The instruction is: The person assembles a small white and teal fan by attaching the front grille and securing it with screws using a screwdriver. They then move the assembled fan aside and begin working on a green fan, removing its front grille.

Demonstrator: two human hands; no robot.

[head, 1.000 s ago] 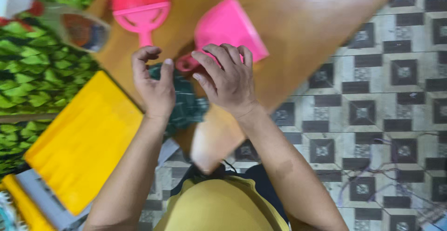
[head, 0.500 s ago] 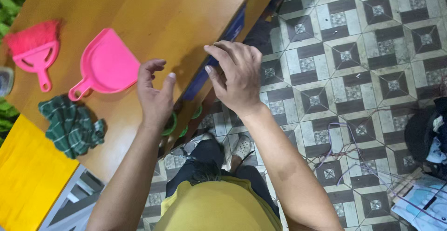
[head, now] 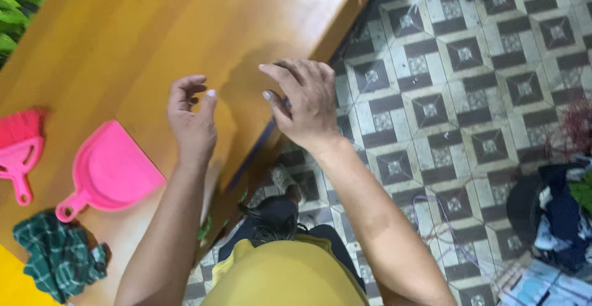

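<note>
The wooden surface (head: 154,41) fills the upper left, its long edge running diagonally against the patterned tile floor (head: 468,96), so the person stands at that edge and leans over it. Both hands hover above the bare middle of the surface, near the edge, and neither has hold of anything. The right hand (head: 305,105) sits over the edge with its grip half open, fingers bent and thumb tucked under, as if poised to pinch. The left hand (head: 192,121) is just beside it, apart, grip loosely curled with the fingertips drawn in, empty as well. The nearest thing is the pink dustpan (head: 111,173), lying flat on the surface to the left of the left wrist, handle pointing toward the near edge where it is easy to pick up. A pink brush (head: 21,148) lies beyond it at the frame's edge, and a crumpled green checked cloth (head: 58,256) rests below the dustpan.
</note>
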